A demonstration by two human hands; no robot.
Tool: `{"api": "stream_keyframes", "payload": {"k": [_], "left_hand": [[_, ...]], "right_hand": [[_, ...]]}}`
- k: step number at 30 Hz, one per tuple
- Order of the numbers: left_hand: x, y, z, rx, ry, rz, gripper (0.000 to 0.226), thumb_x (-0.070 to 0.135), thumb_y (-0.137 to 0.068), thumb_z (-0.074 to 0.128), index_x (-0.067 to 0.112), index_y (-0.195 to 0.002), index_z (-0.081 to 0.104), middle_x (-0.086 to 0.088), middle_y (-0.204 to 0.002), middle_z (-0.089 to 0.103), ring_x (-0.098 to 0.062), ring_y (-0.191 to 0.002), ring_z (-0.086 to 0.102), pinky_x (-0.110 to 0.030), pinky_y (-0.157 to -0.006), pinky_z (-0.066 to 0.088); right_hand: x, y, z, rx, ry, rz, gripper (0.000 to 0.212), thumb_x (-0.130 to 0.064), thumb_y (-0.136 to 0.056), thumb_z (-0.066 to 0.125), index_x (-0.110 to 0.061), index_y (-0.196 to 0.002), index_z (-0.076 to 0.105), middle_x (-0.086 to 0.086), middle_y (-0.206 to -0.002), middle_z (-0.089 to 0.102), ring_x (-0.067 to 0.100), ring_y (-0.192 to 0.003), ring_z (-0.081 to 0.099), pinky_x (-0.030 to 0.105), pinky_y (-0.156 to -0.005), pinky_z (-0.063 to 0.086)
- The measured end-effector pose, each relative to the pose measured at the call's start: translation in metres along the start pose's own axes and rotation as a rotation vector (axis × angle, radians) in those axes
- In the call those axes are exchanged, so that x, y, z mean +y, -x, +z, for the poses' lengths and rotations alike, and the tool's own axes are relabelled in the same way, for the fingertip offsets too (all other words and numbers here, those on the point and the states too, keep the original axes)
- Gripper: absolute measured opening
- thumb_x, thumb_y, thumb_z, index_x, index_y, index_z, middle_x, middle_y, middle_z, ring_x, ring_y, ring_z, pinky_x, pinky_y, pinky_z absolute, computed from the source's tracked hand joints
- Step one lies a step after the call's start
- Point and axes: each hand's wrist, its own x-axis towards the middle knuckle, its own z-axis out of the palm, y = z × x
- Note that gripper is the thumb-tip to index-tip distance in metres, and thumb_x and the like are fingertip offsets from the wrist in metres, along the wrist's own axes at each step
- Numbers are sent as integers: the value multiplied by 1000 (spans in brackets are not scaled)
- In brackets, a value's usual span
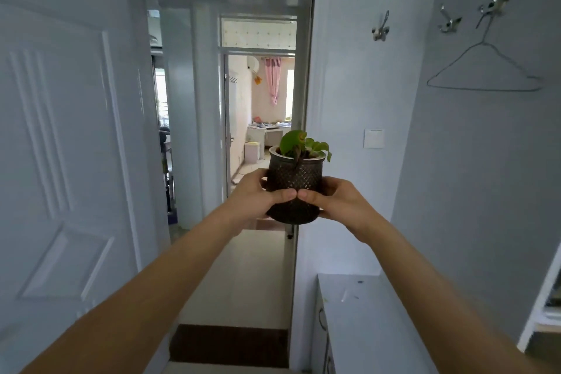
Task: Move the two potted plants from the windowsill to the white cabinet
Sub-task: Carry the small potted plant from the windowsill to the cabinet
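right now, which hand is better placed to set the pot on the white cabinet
Right, probably. Left hand and right hand both grip the pot, but the white cabinet lies low on the right, beneath the right forearm; the left would have to cross.

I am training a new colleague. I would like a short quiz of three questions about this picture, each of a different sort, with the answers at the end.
1. True or false: the left hand and the right hand together hold the dark, round, textured pot with the green plant.
2. Where is the white cabinet in the view?
A. at the lower right
B. behind the open door on the left
C. above the hands, on the wall
3. What hangs from the shiny metal hook at the upper right?

Key: 1 true; 2 A; 3 a thin wire clothes hanger.
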Motion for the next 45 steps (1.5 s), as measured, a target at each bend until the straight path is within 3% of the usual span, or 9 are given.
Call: {"api": "stream_keyframes", "payload": {"k": [5,10,15,19,21,28,34,38,45], "left_hand": [[-6,-64,4,12,-28,23,72,37,-76,81,18,-137,47,6,-113,54,-9,-89,59,-15,-52,53],[-16,-121,12,-24,-28,32,71,37,-77,81,19,-137,47,8,-111,55,-4,-85,58,-14,-50,52],[-30,-179,30,-85,7,82,68,35,-76,82,20,-135,51,5,-114,58,-8,-91,60,-22,-65,57],[-41,-228,50,-197,63,96,67,32,-74,84,17,-132,53,-4,-123,60,-23,-107,64,-46,-87,59],[-45,-251,61,-254,81,108,74,32,-73,85,15,-136,52,-6,-126,60,-28,-112,63,-50,-87,59],[-47,-315,101,-496,165,187,74,37,-67,86,18,-132,54,-2,-119,63,-24,-105,67,-48,-86,60],[-40,-343,155,-671,209,247,74,35,-70,85,19,-135,51,-1,-121,62,-21,-103,67,-40,-81,62],[-39,-353,191,-767,250,268,71,34,-73,85,21,-134,51,2,-118,62,-8,-93,65,-21,-60,58],[-31,-376,241,-826,231,308,71,33,-74,84,22,-135,50,4,-118,61,-7,-92,65,-20,-61,57]], "right_hand": [[13,-63,-17,-5,0,-18,58,-39,-78,84,-13,-126,64,6,-124,72,23,-111,71,46,-96,59],[28,-106,-34,28,8,-19,58,-37,-80,82,-12,-129,63,5,-125,72,23,-112,71,45,-96,59],[46,-140,-54,111,45,-16,61,-37,-80,82,-10,-131,62,6,-125,72,23,-113,70,44,-96,59],[62,-159,-73,216,66,28,58,-33,-81,82,-9,-131,63,6,-123,73,21,-110,72,41,-94,60],[67,-166,-82,280,76,53,56,-32,-80,83,-9,-127,65,6,-120,75,19,-106,74,37,-91,61],[72,-173,-106,534,106,115,43,-31,-74,86,-17,-111,70,5,-113,77,15,-98,76,32,-82,63],[74,-158,-130,730,217,178,66,-47,-59,85,-17,-115,67,6,-117,75,22,-107,73,43,-94,60],[84,-150,-151,804,269,207,43,-41,-70,87,-26,-105,67,4,-115,76,21,-107,73,47,-97,58],[110,-152,-196,886,328,213,45,-42,-73,87,-26,-109,67,-1,-112,76,17,-105,72,44,-94,60]]}}
